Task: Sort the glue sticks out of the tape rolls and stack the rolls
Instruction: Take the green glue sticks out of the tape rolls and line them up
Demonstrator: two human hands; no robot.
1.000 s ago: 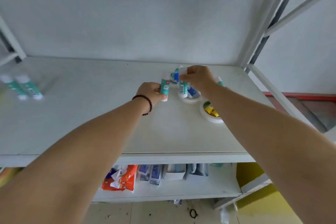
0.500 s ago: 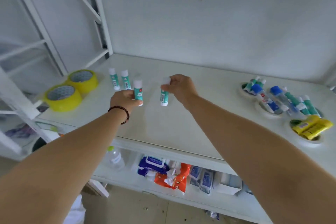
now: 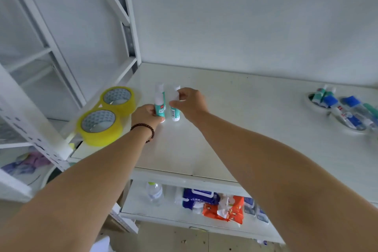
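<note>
My left hand (image 3: 145, 114) grips a teal-and-white glue stick (image 3: 159, 107), held upright with its base at the white shelf (image 3: 235, 120). Right beside it, my right hand (image 3: 189, 101) pinches a second teal glue stick (image 3: 175, 112) by its white cap, also upright at the shelf surface. Two more glue sticks (image 3: 159, 87) stand just behind them, partly hidden. Two yellow tape rolls (image 3: 99, 127) (image 3: 118, 98) lie flat side by side at the shelf's left end. At far right, white tape rolls (image 3: 316, 102) (image 3: 350, 122) lie flat with several teal and blue glue sticks (image 3: 345, 113) lying in them.
A white slanted shelf post (image 3: 41, 133) stands at the left, close to the yellow rolls. The back wall (image 3: 245, 26) closes off the shelf. On the lower shelf sit a water bottle (image 3: 154, 192) and blue and orange wipe packs (image 3: 212, 203).
Both hands carried their glue sticks from the right-hand rolls leftward and lowered them to the shelf in front of the two standing sticks. The view turned left.
</note>
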